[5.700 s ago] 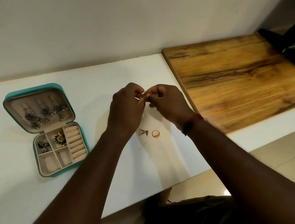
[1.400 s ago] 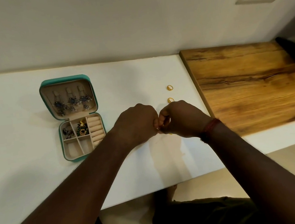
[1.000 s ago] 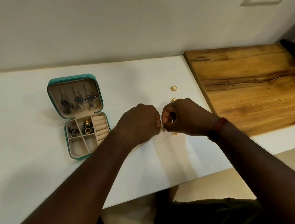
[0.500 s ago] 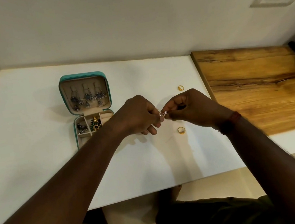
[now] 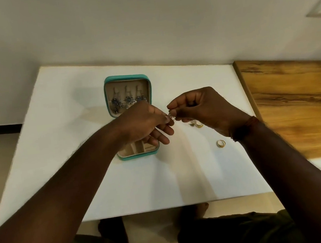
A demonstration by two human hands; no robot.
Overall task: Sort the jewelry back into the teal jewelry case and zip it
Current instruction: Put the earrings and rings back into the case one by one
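Near the middle of the frame, both hands meet over the white tabletop (image 5: 74, 152) and pinch a small silver piece of jewelry (image 5: 172, 117) between them. The left hand (image 5: 143, 123) grips it from the left with thumb and forefinger, its other fingers curled beneath; the right hand (image 5: 202, 110) pinches it from the right, its remaining fingers folded into the palm. The piece sits just at the fingertips, lifted off the table, too small to tell which way it points.

Left of centre, the open teal zip-up jewelry case (image 5: 126, 77) lies with its long axis running up and down the frame, its lid laid back toward the top. Three dark blue-and-silver drop earrings (image 5: 127, 101) hang in the beige lid. The left hand covers most of the tray below.

Just below the right hand lies a small gold item (image 5: 197, 125), partly hidden; lower right of it, a gold ring (image 5: 221, 143) rests on the table. A rustic brown wooden board (image 5: 299, 104) fills the right edge.
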